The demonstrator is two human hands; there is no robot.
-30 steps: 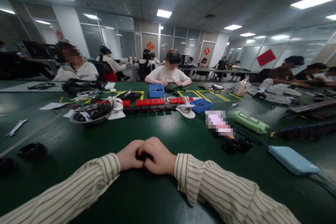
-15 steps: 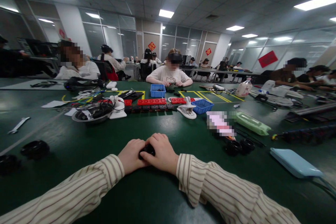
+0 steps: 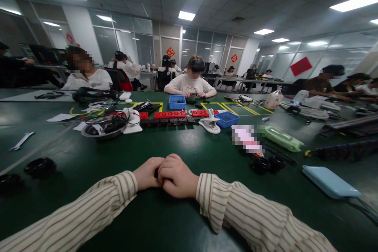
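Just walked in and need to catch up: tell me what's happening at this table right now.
A person in striped sleeves rests both forearms on the green table. The left hand and right hand are pressed together around a small black object, almost wholly hidden between them. Two black round parts lie to the right, a light blue case beyond them. Across the table, another person works beside a blue bin.

Green bench [image 3: 183,141]: wrench [image 3: 20,141] far left, red/blk power strips [image 3: 169,115] mid, 2 blue bins [image 3: 177,102] behind, green pouch [image 3: 283,138] right, lt-blue case [image 3: 330,181] nr right edge. Ppl seated across.
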